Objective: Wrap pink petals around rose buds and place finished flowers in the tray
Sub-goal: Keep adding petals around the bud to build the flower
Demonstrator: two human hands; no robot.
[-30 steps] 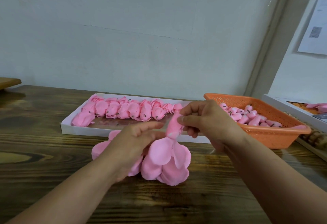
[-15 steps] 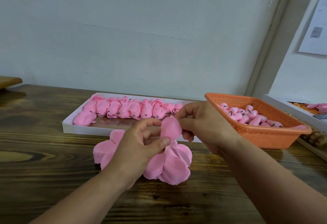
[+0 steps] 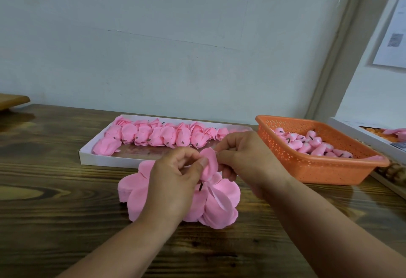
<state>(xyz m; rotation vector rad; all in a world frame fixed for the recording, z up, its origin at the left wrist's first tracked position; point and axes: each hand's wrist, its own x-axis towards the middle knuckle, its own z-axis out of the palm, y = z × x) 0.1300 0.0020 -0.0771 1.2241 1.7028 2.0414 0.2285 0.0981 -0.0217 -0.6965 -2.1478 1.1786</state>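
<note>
Nothing I can read from here. Up and to the right of my fingers, a paper sheet on the wall carries a blurred square code, its print illegible.

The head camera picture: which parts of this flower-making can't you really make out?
- Rose bud: hidden by the pink petal and left hand; only its dark stem shows.
- Right hand: fingertips behind the petal.
- Petal pile: partly under the left hand.
- Wall paper: cut by right edge, print too small.
</note>
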